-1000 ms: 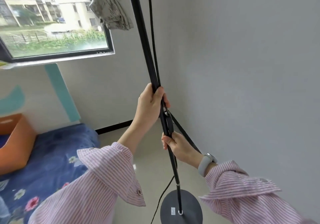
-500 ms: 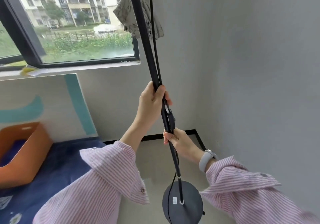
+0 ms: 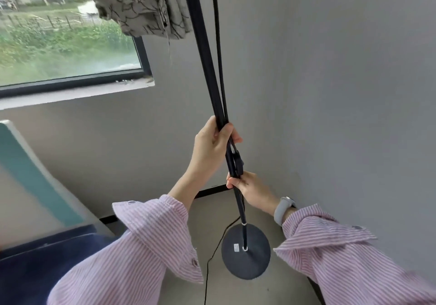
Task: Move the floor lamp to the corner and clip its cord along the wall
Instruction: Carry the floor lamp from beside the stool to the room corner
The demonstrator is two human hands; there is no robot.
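Note:
A black floor lamp stands before me, its thin pole (image 3: 200, 45) rising out of the top of the view and its round dark base (image 3: 254, 260) near the floor by the room's corner. A black cord (image 3: 218, 40) runs down beside the pole to an inline switch (image 3: 238, 162), then trails over the floor (image 3: 210, 264). My left hand (image 3: 210, 144) is wrapped around pole and cord together at mid-height. Just below the switch, my right hand (image 3: 247, 186) grips the pole. Whether the base touches the floor is unclear.
Two grey walls meet in a corner (image 3: 226, 185) with a black skirting strip. A window (image 3: 70, 45) with a patterned curtain (image 3: 141, 5) is at upper left. A bed with dark blue bedding (image 3: 47, 264) and a teal-and-white headboard (image 3: 28, 175) lies at lower left.
The lamp has shifted toward the corner, both hands keeping their grip. My view swung right, so the orange box dropped out of sight and the curtain came closer.

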